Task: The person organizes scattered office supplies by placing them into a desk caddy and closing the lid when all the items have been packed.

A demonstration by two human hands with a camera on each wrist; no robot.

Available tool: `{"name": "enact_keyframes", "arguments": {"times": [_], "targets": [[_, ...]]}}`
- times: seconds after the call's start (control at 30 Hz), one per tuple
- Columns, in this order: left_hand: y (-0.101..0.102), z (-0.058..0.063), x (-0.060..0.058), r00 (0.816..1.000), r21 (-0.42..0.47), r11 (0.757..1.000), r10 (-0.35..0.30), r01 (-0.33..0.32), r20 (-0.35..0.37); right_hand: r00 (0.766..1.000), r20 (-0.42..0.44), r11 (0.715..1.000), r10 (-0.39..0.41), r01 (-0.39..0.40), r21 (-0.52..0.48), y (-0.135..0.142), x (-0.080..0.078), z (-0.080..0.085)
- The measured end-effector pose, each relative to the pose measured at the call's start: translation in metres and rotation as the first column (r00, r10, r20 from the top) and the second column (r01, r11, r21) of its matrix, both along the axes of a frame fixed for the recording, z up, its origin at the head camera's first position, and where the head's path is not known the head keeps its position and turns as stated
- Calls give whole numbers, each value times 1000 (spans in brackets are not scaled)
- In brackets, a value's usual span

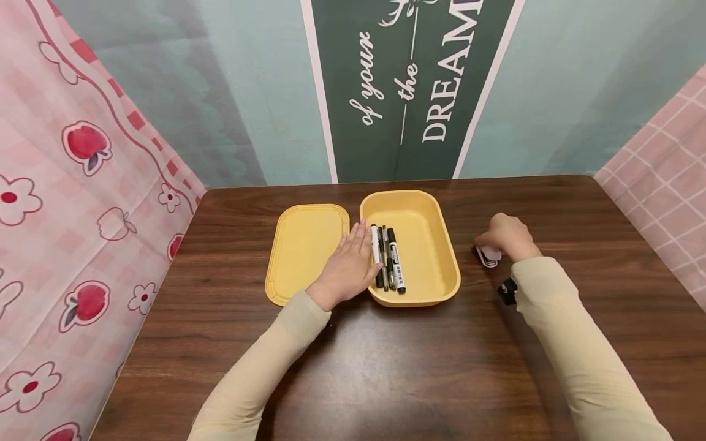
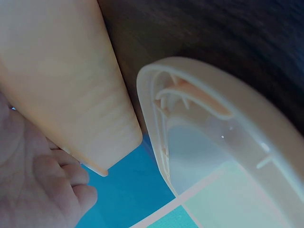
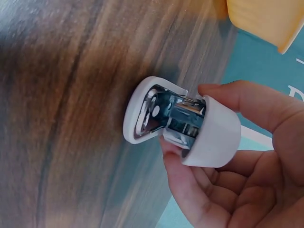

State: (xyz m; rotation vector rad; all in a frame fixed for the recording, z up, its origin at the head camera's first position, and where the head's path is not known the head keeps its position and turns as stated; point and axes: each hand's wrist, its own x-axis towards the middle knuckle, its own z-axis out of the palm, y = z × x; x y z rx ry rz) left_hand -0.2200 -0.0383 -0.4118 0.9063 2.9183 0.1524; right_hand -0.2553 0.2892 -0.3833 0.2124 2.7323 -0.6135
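Note:
My left hand (image 1: 349, 264) rests at the left rim of a yellow plastic box (image 1: 427, 257), its fingers lying straight along the edge. Against that side inside the box lie several pens and markers (image 1: 393, 260), side by side. In the left wrist view, the fingers are right by the rim, and the outer wall of the box fills the upper left. To the right of the box, my right hand (image 1: 510, 236) pinches a small white stapler (image 3: 213, 135) between thumb and fingers. Tilted up, the stapler has its base close to the tabletop.
A yellow lid (image 1: 309, 251) lies flat on the brown wooden table (image 1: 386, 367), left of the box. A small black object (image 1: 507, 291) shows beside the right sleeve. Patterned cloth (image 1: 83, 245) hangs at the left, and a lettered backdrop (image 1: 408, 92) stands behind the table.

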Motion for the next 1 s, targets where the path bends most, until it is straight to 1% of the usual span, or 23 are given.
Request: {"name": "enact_keyframes", "arguments": {"times": [0.23, 0.43, 0.57, 0.7, 0.87, 1.0], "targets": [[-1, -2, 0, 1000, -5, 1000, -6, 6, -9, 999, 16, 997, 52, -51, -52, 6, -3, -3], [-1, -1, 1, 1000, 13, 1000, -11, 11, -3, 997, 29, 996, 78, -77, -54, 7, -10, 2], [-1, -1, 1, 1000, 11, 1000, -8, 8, -1, 996, 24, 995, 87, -86, -48, 2, -18, 11], [-1, -1, 0, 1000, 7, 1000, -1, 1, 7, 994, -4, 993, 112, -112, -32, -6, -27, 25], [-1, -1, 0, 1000, -1, 1000, 3, -3, 13, 992, -29, 993, 119, -119, -16, -16, -36, 41], [-1, -2, 0, 1000, 0, 1000, 0, 0, 8, 987, -51, 989, 150, -151, -10, -26, -42, 51]]}}
